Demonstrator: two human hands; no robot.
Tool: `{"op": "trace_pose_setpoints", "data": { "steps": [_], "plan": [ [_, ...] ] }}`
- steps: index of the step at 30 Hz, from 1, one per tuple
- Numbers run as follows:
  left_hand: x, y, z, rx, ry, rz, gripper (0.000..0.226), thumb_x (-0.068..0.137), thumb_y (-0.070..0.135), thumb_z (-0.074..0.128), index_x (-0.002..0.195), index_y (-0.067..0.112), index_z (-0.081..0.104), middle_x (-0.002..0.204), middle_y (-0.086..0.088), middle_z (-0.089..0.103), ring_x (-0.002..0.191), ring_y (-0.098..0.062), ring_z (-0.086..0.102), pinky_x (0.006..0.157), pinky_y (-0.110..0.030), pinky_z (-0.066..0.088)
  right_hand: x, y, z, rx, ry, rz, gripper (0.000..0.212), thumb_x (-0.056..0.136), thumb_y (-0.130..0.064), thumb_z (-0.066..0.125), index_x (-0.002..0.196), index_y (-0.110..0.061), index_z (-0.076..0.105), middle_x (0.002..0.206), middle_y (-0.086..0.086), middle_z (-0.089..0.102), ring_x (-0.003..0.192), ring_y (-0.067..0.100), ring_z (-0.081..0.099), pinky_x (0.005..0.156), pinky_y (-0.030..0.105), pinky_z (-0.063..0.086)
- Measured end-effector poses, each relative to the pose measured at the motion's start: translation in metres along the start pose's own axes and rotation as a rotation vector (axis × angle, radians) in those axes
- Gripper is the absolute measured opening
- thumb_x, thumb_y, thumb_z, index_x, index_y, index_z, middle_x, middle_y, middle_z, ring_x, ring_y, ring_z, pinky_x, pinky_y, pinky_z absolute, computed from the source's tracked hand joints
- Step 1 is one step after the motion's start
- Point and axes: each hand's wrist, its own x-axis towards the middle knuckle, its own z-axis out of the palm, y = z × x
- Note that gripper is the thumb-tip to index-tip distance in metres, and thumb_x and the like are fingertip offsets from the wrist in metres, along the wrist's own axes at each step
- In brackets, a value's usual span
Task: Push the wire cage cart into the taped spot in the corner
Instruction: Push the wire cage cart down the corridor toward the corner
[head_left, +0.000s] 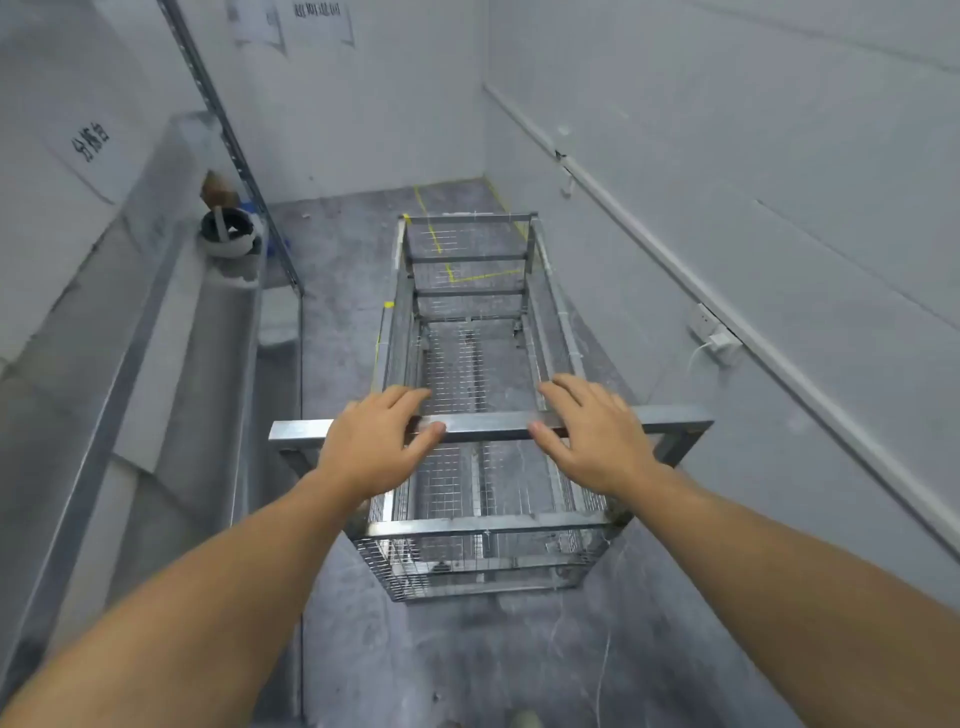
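Observation:
The wire cage cart (470, 529), a long steel frame with mesh sides and floor, stands on the grey concrete floor and points toward the far corner. Its empty inside shows through the mesh. A flat steel handle bar (488, 423) crosses its near end. My left hand (379, 441) and my right hand (587, 431) lie over this bar, fingers straight and spread past it, thumbs against its near face. Yellow tape lines (423, 205) mark a rectangle on the floor in the corner; the cart's far end stands over the near part of the marking.
A long steel bench (156, 364) runs along the left wall, with a white helmet (231, 234) at its far end and a slotted steel upright (244, 161) beside it. The right wall carries a conduit (675, 270) and a plugged socket (717, 338), close to the cart's side.

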Motion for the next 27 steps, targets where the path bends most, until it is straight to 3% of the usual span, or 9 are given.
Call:
{"op": "trace_pose_setpoints", "data": {
  "steps": [5, 10, 21, 27],
  "plan": [
    [0.002, -0.007, 0.010, 0.171, -0.002, 0.094, 0.055, 0.089, 0.070, 0.025, 0.101, 0.029, 0.059, 0.092, 0.011, 0.062, 0.087, -0.016, 0.058, 0.077, -0.036, 0.039, -0.002, 0.001, 0.015, -0.216, 0.015, -0.045, 0.065, 0.094, -0.071, 0.022, 0.129, -0.026, 0.052, 0.106, -0.005, 0.063, 0.095, 0.021, 0.056, 0.083, 0.039, 0.038],
    [0.006, -0.010, 0.011, 0.211, 0.058, 0.140, 0.051, 0.089, 0.072, 0.025, 0.083, 0.029, 0.050, 0.076, 0.012, 0.057, 0.069, -0.013, 0.051, 0.065, -0.031, 0.034, 0.003, 0.001, 0.020, -0.271, 0.093, -0.027, 0.059, 0.091, -0.074, 0.028, 0.110, -0.026, 0.057, 0.092, -0.007, 0.060, 0.084, 0.019, 0.053, 0.075, 0.037, 0.035],
    [0.045, -0.032, 0.013, 0.209, 0.064, 0.140, 0.049, 0.088, 0.074, 0.023, 0.079, 0.030, 0.042, 0.073, 0.013, 0.054, 0.068, -0.014, 0.052, 0.065, -0.033, 0.039, 0.046, 0.000, 0.030, -0.295, 0.097, 0.048, 0.061, 0.090, -0.076, 0.023, 0.097, -0.025, 0.057, 0.088, -0.006, 0.060, 0.082, 0.020, 0.054, 0.075, 0.038, 0.035],
    [0.075, -0.050, 0.009, 0.239, 0.052, 0.156, 0.051, 0.086, 0.076, 0.019, 0.081, 0.031, 0.042, 0.075, 0.013, 0.053, 0.067, -0.012, 0.048, 0.059, -0.030, 0.032, 0.079, 0.002, 0.037, -0.295, 0.112, 0.054, 0.060, 0.089, -0.075, 0.028, 0.096, -0.024, 0.057, 0.085, -0.005, 0.059, 0.080, 0.021, 0.053, 0.074, 0.039, 0.035]
  ]
}}
